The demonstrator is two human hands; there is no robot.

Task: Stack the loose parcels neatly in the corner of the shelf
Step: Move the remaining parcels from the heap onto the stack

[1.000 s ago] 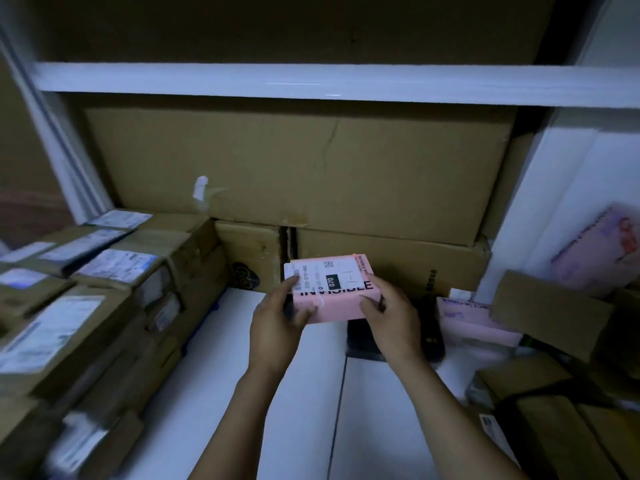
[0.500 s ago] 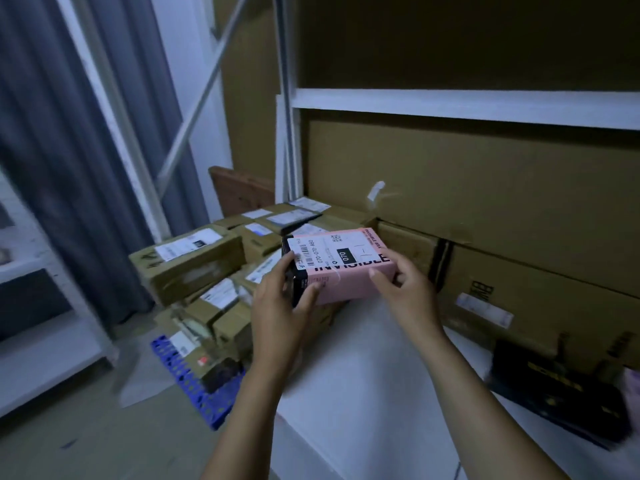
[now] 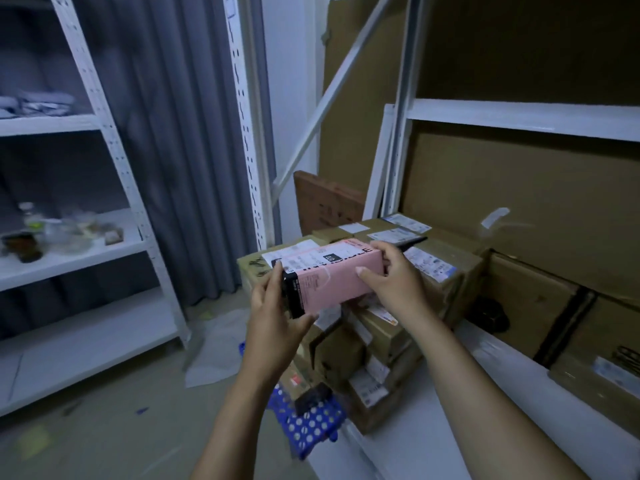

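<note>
- Running along the right side, the white shelf [image 3: 433,431] shows a bare stretch in front, with big cardboard boxes [image 3: 519,209] lined against its back.
- At the shelf's left end stands a pile of brown parcels [image 3: 446,271], labels up and several layers high. Its lower boxes seem to sit over a blue crate [image 3: 311,424], so I cannot tell whether the pile rests on the shelf itself.
- The pink parcel [image 3: 332,282] is in the air, close over the top of the pile, slightly tilted and not yet set down.
- The left hand [image 3: 277,327] grips the parcel's dark near end with fingers curled round it. The right hand [image 3: 398,285] holds the far end, thumb on the front face.
- Much of the stacking looks done. This parcel is left to place squarely, and any others out of view cannot be counted.
</note>
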